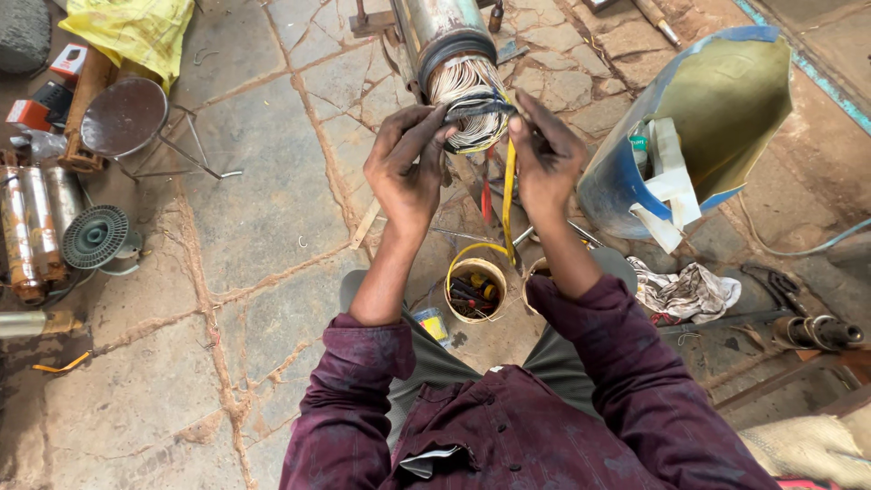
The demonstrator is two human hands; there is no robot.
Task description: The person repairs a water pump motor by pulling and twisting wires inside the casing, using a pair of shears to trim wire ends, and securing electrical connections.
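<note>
— At the near end of the motor stator (446, 36), both hands meet: left hand (408, 168) pinching the dark binding (476, 106), right hand (544, 159) gripping the yellow tape (509, 186).

— And the cylinder?

— Straight ahead, its long axis running away across the stone floor (263, 209); neither hand nearer.

I work in an open repair workshop floored with cracked stone slabs (263, 209). Around me lie metal motor cylinders (32, 227), a finned grey disc (94, 237), a small tub of hand tools (474, 290) and a cut blue drum (699, 127).
</note>
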